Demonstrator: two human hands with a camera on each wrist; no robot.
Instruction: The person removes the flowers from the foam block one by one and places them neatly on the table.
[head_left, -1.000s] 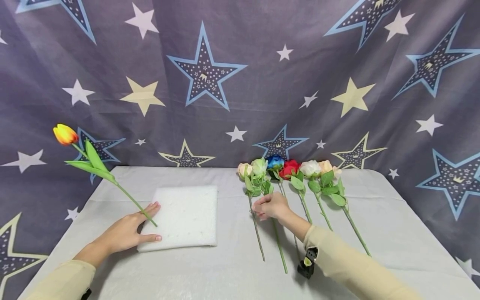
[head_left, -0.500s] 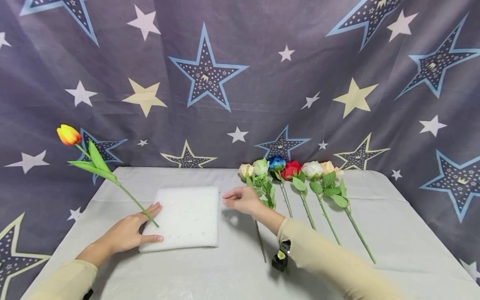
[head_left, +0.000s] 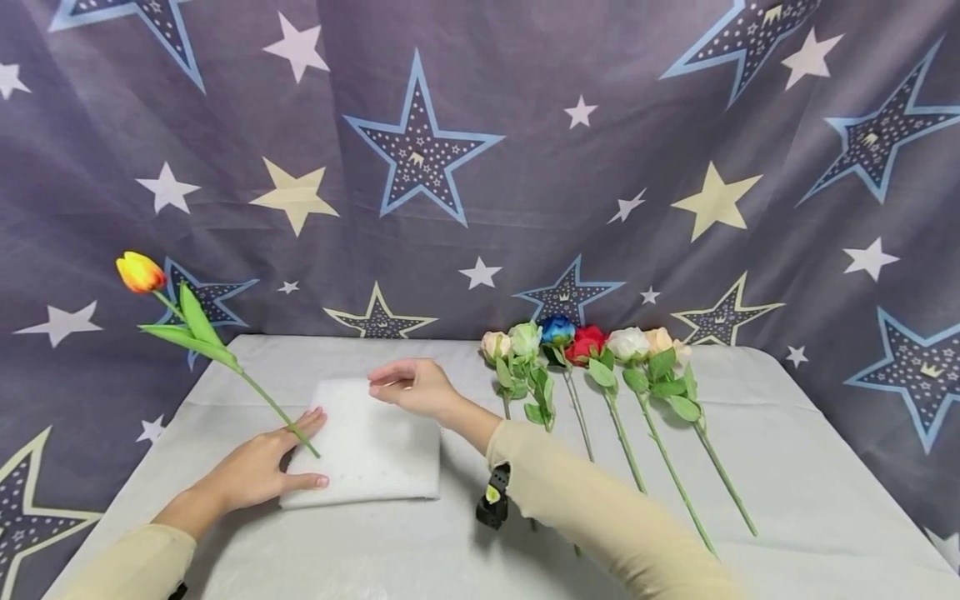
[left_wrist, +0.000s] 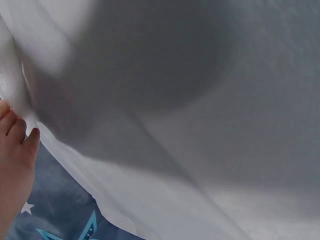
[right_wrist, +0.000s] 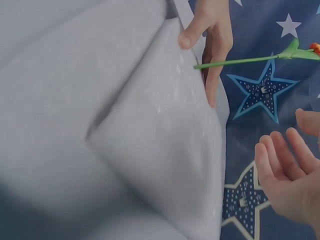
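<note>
A white foam block (head_left: pixel 375 458) lies on the table's left half. My left hand (head_left: pixel 258 467) rests at its left edge, thumb on the top face and fingers spread along the side, as the right wrist view also shows. An orange-yellow tulip (head_left: pixel 197 321) stands in the block near that hand, its stem leaning far to the left. Over the block's far right part is my right hand (head_left: pixel 420 392), fingers loosely bent and nothing in them. In the right wrist view this hand (right_wrist: pixel 290 180) appears relaxed, palm side showing.
Artificial roses lie in a row on the right: pale pink (head_left: pixel 495 345), green (head_left: pixel 525 340), blue (head_left: pixel 557 331), red (head_left: pixel 587 343), white (head_left: pixel 628 344) and peach (head_left: pixel 657 340). Their stems point toward the near edge. A star-patterned curtain (head_left: pixel 480 167) hangs behind the table.
My right hand has moved left, from the rose stems to above the foam block. The left hand and the tulip keep their places.
</note>
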